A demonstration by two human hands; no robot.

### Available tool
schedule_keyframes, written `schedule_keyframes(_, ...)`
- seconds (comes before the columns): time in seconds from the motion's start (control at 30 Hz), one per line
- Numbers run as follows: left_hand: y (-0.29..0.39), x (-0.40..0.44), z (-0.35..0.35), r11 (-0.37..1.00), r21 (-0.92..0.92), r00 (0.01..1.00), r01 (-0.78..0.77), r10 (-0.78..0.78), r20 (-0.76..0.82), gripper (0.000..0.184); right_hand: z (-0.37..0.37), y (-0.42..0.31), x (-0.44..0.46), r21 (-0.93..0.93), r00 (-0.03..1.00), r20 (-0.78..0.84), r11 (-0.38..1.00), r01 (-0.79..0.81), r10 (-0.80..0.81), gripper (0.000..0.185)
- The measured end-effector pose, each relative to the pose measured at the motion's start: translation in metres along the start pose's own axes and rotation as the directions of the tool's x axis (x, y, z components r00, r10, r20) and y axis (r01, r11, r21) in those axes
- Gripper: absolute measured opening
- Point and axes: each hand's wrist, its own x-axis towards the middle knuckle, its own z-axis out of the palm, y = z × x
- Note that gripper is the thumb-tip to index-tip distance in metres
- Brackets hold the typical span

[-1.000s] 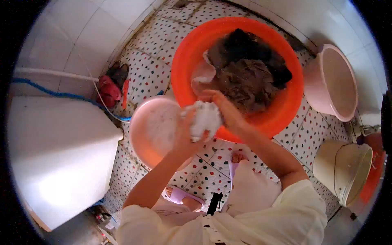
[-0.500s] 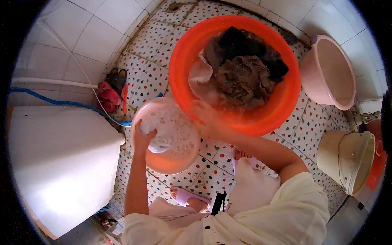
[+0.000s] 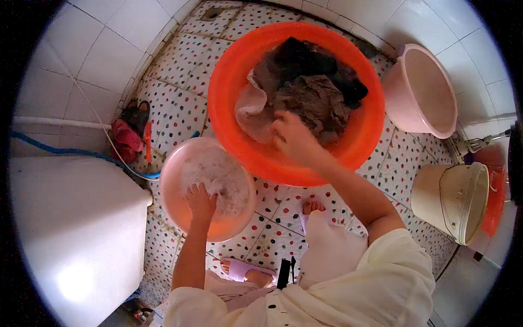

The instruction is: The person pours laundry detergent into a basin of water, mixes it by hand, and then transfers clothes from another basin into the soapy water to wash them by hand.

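Observation:
My left hand rests in a small pink basin of soapy water, fingers spread over white suds. Any cloth beneath the foam cannot be made out. My right hand is inside a large orange tub, its fingers loosely bent and apart. It hovers beside a pale pink cloth at the tub's left side, and whether it touches that cloth is unclear. Wet brown cloth and black cloth lie heaped in the tub.
At right, a pink basin leans against the tiled wall, with a cream bucket nearer me. A white box-like appliance stands at left. Pink shoes and a blue hose lie by the left wall. The floor is spotted tile.
My right hand has moved from the tub's near rim further inside. My left hand no longer grips the bunched white cloth; its fingers are now spread on the suds. The view has shifted slightly.

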Motion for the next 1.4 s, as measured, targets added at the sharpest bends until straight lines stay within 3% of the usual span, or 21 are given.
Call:
schedule_keyframes(0.07,0.007,-0.007,0.005,0.976,0.213,0.972,0.051,-0.098,0.215,0.075,-0.018,0.021,0.014,-0.401,0.97,0.003,0.888,-0.222,0.244,0.038)
schedule_keyframes(0.1,0.005,-0.009,0.012,0.977,0.209,0.972,0.047,-0.093,0.215,0.075,-0.026,0.035,0.018,-0.407,0.969,0.0,0.885,-0.225,0.246,0.038)
schedule_keyframes(0.17,-0.002,-0.013,0.033,0.968,0.247,0.981,-0.047,-0.002,0.195,0.077,-0.032,0.062,0.017,-0.649,0.898,-0.131,0.648,-0.398,0.42,0.047)
schedule_keyframes(0.3,0.0,-0.007,0.04,0.962,0.267,0.983,-0.057,0.008,0.183,0.078,-0.014,0.074,0.017,-0.674,0.836,-0.06,0.595,-0.438,0.546,0.055)
schedule_keyframes(0.37,0.0,-0.005,0.034,0.947,0.31,0.979,-0.082,0.018,0.205,0.063,0.007,0.067,0.01,-0.729,0.905,0.101,0.649,-0.216,0.414,0.057)
schedule_keyframes(0.4,0.001,0.001,0.026,0.945,0.316,0.98,-0.089,0.026,0.198,0.063,0.008,0.064,0.006,-0.727,0.905,0.089,0.648,-0.226,0.415,0.057)
schedule_keyframes(0.47,0.008,0.017,0.003,0.958,0.269,0.936,-0.099,-0.001,0.351,0.045,0.006,0.058,0.002,-0.605,0.881,0.3,0.787,-0.122,0.367,0.054)
schedule_keyframes(0.5,0.013,0.02,-0.006,0.957,0.271,0.936,-0.105,0.003,0.353,0.045,0.007,0.056,-0.002,-0.604,0.879,0.297,0.786,-0.129,0.372,0.054)
schedule_keyframes(0.57,0.026,0.025,-0.027,0.981,-0.181,0.993,-0.071,0.053,-0.103,0.025,0.011,0.053,-0.013,-0.415,0.913,0.292,0.898,-0.148,0.285,0.052)
schedule_keyframes(0.6,0.04,0.031,-0.044,0.981,-0.182,0.993,-0.073,0.056,-0.101,0.025,0.011,0.048,-0.014,-0.417,0.912,0.291,0.896,-0.151,0.289,0.052)
schedule_keyframes(0.67,0.08,0.04,-0.078,0.812,-0.453,0.901,-0.368,0.191,-0.389,0.022,0.012,0.03,-0.01,-0.245,0.927,0.288,0.954,-0.174,0.242,0.051)
schedule_keyframes(0.8,0.161,0.052,-0.107,0.687,-0.393,0.769,-0.612,0.399,-0.5,0.043,0.01,-0.003,-0.003,-0.081,0.965,0.257,0.996,-0.039,0.059,0.048)
schedule_keyframes(0.87,0.178,0.066,-0.094,0.652,-0.417,0.762,-0.633,0.428,-0.487,0.046,-0.004,-0.008,0.004,0.321,0.955,0.293,0.945,-0.058,-0.042,0.042)
schedule_keyframes(0.93,0.179,0.07,-0.083,0.612,-0.448,0.753,-0.652,0.455,-0.475,0.048,-0.009,0.011,0.004,0.425,0.955,0.297,0.892,-0.154,0.023,0.038)
schedule_keyframes(1.0,0.177,0.071,-0.079,0.703,-0.63,0.918,-0.33,0.395,-0.041,0.047,-0.016,0.035,0.001,0.506,0.934,0.321,0.805,-0.311,0.159,0.032)
schedule_keyframes(1.03,0.178,0.07,-0.079,0.704,-0.631,0.92,-0.327,0.39,-0.041,0.047,-0.017,0.046,-0.003,0.505,0.933,0.325,0.805,-0.31,0.155,0.032)
schedule_keyframes(1.1,0.179,0.067,-0.081,0.814,-0.455,0.898,-0.361,0.436,0.067,0.044,-0.015,0.065,-0.012,0.086,0.959,0.131,0.961,-0.263,0.251,0.036)
schedule_keyframes(1.13,0.178,0.066,-0.079,0.814,-0.456,0.898,-0.359,0.434,0.068,0.044,-0.011,0.071,-0.014,0.024,0.952,0.179,0.966,-0.256,0.248,0.045)
schedule_keyframes(1.2,0.176,0.066,-0.072,0.717,-0.216,0.747,-0.663,0.652,-0.131,0.034,0.005,0.07,-0.022,-0.084,0.944,0.19,0.962,-0.26,0.271,0.045)
schedule_keyframes(1.33,0.187,0.07,-0.079,0.739,-0.23,0.767,-0.633,0.639,-0.057,0.031,0.039,0.069,-0.009,-0.346,0.909,0.205,0.896,-0.279,0.363,0.039)
schedule_keyframes(1.4,0.202,0.079,-0.092,0.895,-0.301,0.807,-0.33,0.433,0.401,0.033,0.047,0.073,0.005,-0.389,0.9,0.216,0.879,-0.276,0.379,0.034)
